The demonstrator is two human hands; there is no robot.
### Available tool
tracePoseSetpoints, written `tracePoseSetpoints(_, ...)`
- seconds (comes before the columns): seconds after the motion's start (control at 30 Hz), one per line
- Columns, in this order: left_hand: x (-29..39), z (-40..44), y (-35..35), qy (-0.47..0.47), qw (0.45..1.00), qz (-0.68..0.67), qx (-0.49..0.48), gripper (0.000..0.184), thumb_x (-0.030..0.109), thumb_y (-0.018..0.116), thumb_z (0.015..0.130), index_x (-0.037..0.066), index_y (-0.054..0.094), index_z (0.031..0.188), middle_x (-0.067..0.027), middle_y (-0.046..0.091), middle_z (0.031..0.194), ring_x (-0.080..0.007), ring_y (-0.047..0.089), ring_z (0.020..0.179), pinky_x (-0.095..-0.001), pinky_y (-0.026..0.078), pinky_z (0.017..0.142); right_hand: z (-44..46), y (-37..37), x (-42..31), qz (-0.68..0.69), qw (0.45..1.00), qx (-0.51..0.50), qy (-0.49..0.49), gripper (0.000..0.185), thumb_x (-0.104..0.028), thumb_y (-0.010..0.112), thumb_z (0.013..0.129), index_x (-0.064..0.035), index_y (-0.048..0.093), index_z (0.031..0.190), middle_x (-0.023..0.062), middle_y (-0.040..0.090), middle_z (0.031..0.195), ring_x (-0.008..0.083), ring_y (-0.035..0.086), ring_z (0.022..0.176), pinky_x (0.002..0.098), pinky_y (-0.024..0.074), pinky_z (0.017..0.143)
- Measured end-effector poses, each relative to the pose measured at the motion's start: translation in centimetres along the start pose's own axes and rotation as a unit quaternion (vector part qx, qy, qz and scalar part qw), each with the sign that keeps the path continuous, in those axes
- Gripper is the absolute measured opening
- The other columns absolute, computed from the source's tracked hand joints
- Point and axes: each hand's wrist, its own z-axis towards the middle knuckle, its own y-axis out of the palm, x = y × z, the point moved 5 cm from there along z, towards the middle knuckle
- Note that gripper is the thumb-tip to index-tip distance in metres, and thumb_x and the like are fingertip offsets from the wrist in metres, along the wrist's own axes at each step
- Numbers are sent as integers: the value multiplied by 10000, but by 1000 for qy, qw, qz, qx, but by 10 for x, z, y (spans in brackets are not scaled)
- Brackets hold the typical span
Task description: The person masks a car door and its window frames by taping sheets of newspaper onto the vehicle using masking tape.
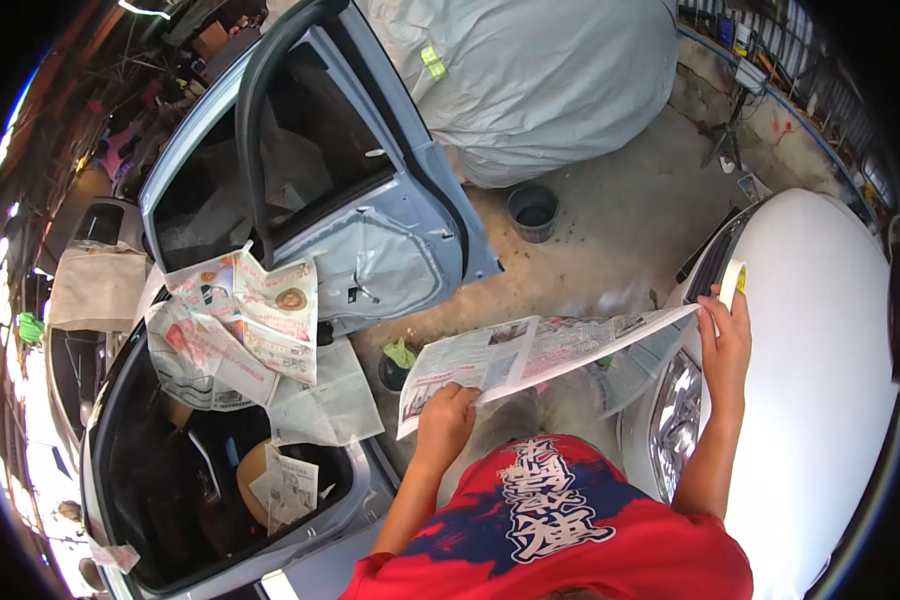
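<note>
A printed newspaper sheet (pixel 515 355) stretches between my two hands in front of my red shirt. My left hand (pixel 448 420) is closed on its near left edge, with the fingers bent over the paper. At the sheet's far right end, my right hand (pixel 724 335) grips a roll of pale masking tape (pixel 733 284), held on edge. My right fingertips also touch the corner of the newspaper. A second, translucent layer hangs below the right part of the sheet. The white car hood lies just right of my right hand.
On the left stands a blue-grey car with its door (pixel 390 230) open and newspaper (pixel 270 310) draped over the opening. A white car (pixel 810 350) fills the right. Ahead are a covered vehicle (pixel 550 80) and a black bucket (pixel 533 213). A smaller pot (pixel 394 372) holds something green.
</note>
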Motion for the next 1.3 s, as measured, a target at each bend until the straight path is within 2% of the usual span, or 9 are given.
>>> tracePoseSetpoints(0.47,-46,224,55,59,988,-101,-101,221,105,712,873,62,705,1090,-155,657,996,-360,641,951,-417,515,814,232,66,20,-13,988,148,-31,187,-74,747,882,-14,700,1053,136,629,1235,314,622,1109,401,523,882)
tracePoseSetpoints(0.63,-4,313,-43,128,986,-70,83,218,88,747,844,56,712,1056,-123,653,993,-325,649,911,-419,529,789,290,105,18,25,994,98,-35,190,-52,754,862,-13,705,1042,137,635,1227,320,631,1094,397,518,887)
tracePoseSetpoints(0.77,33,328,-143,168,937,35,304,153,157,765,825,94,708,953,-88,643,968,-302,635,895,-417,530,759,348,145,13,-58,983,-17,-175,226,-30,748,813,-13,710,1035,147,649,1207,353,622,1057,424,501,884)
tracePoseSetpoints(0.87,66,326,-187,272,780,180,535,290,368,613,964,184,602,1187,-41,476,908,-242,521,836,-430,479,800,399,184,-3,-73,954,-120,-265,169,-39,730,788,-5,696,951,163,649,1134,364,610,973,446,480,843)
tracePoseSetpoints(0.9,71,325,-200,340,733,181,561,357,320,622,968,115,585,1257,-93,572,1045,-250,546,906,-454,460,917,415,202,-2,-88,945,-155,-274,147,-42,732,783,-6,684,918,160,640,1091,360,610,961,448,477,838)
tracePoseSetpoints(0.93,82,328,-214,320,711,287,557,328,353,473,1048,70,552,1195,-188,579,1184,-315,532,1070,-407,459,784,430,221,0,-103,935,-188,-284,129,-44,735,778,-8,673,885,158,632,1049,357,610,950,449,475,832)
tracePoseSetpoints(1.03,105,355,-231,209,543,449,678,316,146,614,980,-11,537,1243,-222,642,1158,-334,612,1136,-505,487,1015,471,281,12,-134,889,-287,-331,90,-83,722,772,-26,652,780,140,594,901,324,626,892,439,467,798)
tracePoseSetpoints(1.1,117,386,-245,130,580,452,665,430,260,634,969,29,553,1323,-138,612,1270,-240,562,982,-450,470,940,491,319,23,-159,855,-332,-366,77,-97,708,776,-30,670,775,135,603,888,311,638,875,427,467,786)
tracePoseSetpoints(1.3,119,418,-239,-79,531,392,747,530,98,735,912,43,492,1380,-90,599,1369,-191,547,1227,-345,464,1076,528,405,31,-96,763,-403,-496,158,-191,775,784,-50,708,804,141,636,923,312,651,812,444,481,748)
